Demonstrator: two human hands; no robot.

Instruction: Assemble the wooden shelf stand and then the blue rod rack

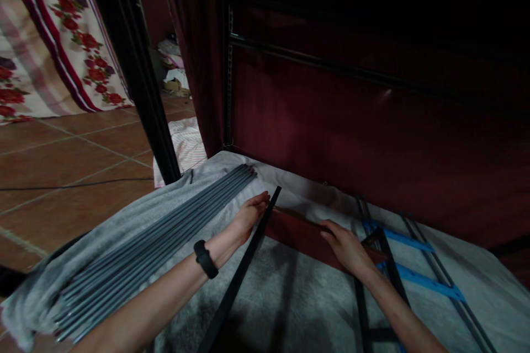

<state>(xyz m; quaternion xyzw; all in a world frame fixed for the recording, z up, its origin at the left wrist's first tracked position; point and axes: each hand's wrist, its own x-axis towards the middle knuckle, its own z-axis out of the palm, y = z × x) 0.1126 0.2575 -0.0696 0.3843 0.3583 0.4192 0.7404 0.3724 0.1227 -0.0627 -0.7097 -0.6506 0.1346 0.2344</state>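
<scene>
- Left hand (pixel 248 215) out in front, a black band (pixel 206 259) round its wrist: fingers long and nearly straight, wrapped round nothing in sight, right up beside the top end of a slim, straight black bar (pixel 244 270); whether it's pressing there, I can't tell.
- Right hand (pixel 345 245) over at the flat reddish-brown board (pixel 298 236), fingers partly bent at its upper edge, thumb near them; contact, it seems, but how firm a hold I can't tell.
- And the board itself? Lying crosswise between the hands, one end at the black bar, the other by an angular black frame (pixel 393 276) under the right forearm.
- Out beyond that forearm, two bright blue strips (pixel 430 282) cross a set of thin dark bars.
- Over on the left, a neat bundle of long grey rods (pixel 165 242), side by side, slanting away.
- All of it on a rumpled grey-white cloth (pixel 327 309).
- Behind, a dark red curtain (pixel 310 121) with a black horizontal rail (pixel 310 59) across it; to the left, a thick, leaning black post (pixel 141 88), brown floor tiles (pixel 107 143) and a floral curtain (pixel 74 22).
</scene>
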